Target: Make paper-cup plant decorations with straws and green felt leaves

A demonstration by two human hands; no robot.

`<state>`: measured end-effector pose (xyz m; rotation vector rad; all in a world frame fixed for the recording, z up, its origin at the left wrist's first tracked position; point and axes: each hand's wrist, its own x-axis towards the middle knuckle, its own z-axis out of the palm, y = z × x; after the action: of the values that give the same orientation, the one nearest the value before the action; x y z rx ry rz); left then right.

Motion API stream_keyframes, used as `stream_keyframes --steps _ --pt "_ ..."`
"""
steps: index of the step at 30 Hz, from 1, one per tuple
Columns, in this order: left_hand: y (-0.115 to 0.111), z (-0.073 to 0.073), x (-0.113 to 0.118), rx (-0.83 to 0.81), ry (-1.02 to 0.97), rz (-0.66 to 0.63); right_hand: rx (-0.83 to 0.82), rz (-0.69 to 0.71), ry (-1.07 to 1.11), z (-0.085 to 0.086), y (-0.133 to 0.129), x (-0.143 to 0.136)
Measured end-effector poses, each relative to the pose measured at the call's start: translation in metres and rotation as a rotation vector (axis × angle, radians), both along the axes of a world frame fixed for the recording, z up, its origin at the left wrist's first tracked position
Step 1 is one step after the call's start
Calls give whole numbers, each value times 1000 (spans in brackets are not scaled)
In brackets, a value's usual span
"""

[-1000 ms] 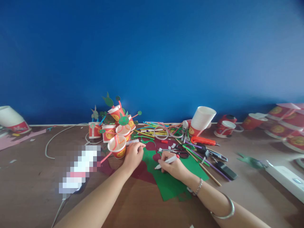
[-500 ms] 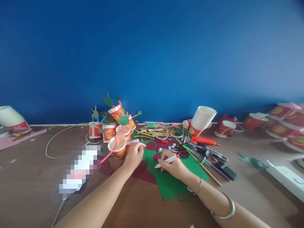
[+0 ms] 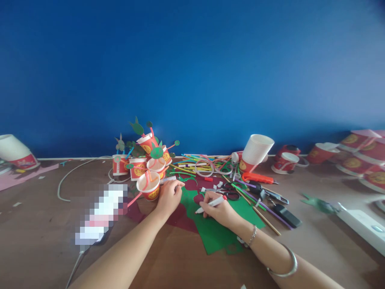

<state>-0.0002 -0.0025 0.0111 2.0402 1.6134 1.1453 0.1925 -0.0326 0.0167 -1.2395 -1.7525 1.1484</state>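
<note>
My right hand point(image 3: 215, 206) is closed around a white marker point(image 3: 214, 202) with a red end, its tip at a green sheet point(image 3: 234, 210) on the table. My left hand point(image 3: 171, 194) rests at the sheet's upper left edge, fingers stretched to the right, holding nothing that I can see. A white stick-shaped thing point(image 3: 169, 180) lies just behind it. Close to its left stands a red and white paper cup point(image 3: 148, 186) with a pink straw. Dark red paper point(image 3: 182, 218) lies partly under the green sheet. Scissors point(image 3: 233, 196) lie beyond my right hand.
Decorated paper cups point(image 3: 137, 168) crowd the left, near a pixelated phone-like object point(image 3: 100, 218) with a cable. Behind the sheet lie colored straws point(image 3: 188, 164). To the right are a stack of white cups point(image 3: 257, 150), an orange glue gun point(image 3: 258, 178) and a black device point(image 3: 285, 214).
Almost nothing differs. The marker's position on the green sheet and both hands look practically the same as half a second ago.
</note>
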Motion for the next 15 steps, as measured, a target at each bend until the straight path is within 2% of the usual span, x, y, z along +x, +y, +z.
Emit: stream_keyframes --steps 3,8,15 --pt "0 -1 0 -2 2 0 -12 -52 63 -1 1 2" --pt "0 -1 0 8 2 -8 11 -274 75 -1 4 7" --pt "0 -2 -1 8 3 -4 16 -239 20 0 5 6"
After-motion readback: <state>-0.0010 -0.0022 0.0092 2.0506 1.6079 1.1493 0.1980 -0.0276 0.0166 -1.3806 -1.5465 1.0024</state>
